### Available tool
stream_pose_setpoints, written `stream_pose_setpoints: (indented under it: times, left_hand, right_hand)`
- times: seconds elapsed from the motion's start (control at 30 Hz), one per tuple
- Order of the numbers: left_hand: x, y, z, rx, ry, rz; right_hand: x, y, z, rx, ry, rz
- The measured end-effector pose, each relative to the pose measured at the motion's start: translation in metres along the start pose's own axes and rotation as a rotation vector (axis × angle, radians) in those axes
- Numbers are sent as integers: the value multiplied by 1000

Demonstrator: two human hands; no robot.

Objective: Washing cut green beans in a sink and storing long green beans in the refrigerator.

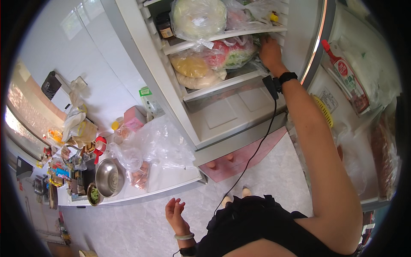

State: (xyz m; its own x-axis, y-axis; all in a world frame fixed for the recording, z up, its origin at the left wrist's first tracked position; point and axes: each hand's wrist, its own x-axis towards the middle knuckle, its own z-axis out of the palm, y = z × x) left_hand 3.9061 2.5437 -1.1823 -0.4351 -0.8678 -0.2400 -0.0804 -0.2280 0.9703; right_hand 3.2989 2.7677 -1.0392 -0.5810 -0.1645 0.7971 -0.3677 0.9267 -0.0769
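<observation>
My right hand (270, 53) reaches into the open refrigerator, at the right end of a middle shelf (221, 84). Its fingertips are hidden among dark green produce in plastic, so its grip does not show. Just left of it lies a cut watermelon (239, 57) in clear plastic, beside bagged yellowish food (190, 66) and a pale bag (199, 80). On the shelf above sits a large round pale green vegetable (198, 17) in plastic wrap. My left hand (175, 213) hangs over the floor with fingers loosely curled, holding nothing.
The refrigerator door (324, 93) stands open at right, carrying a red sauce bottle (345, 75) and a yellow basket (322, 110). At left, a counter (160, 180) bears a steel bowl (109, 177), a small bowl of chopped greens (93, 194) and plastic bags (160, 141). A black cable (257, 148) hangs from my right wrist.
</observation>
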Motion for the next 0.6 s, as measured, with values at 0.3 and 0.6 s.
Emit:
stream_pose_setpoints:
  times: [0.3,0.6]
  left_hand:
    - [2,3,2,9,-57,-15]
    - [7,10,-7,-35,-59,-21]
  right_hand:
    - [-20,-30,-28,189,280,145]
    - [-44,-79,-12,2006,-501,1391]
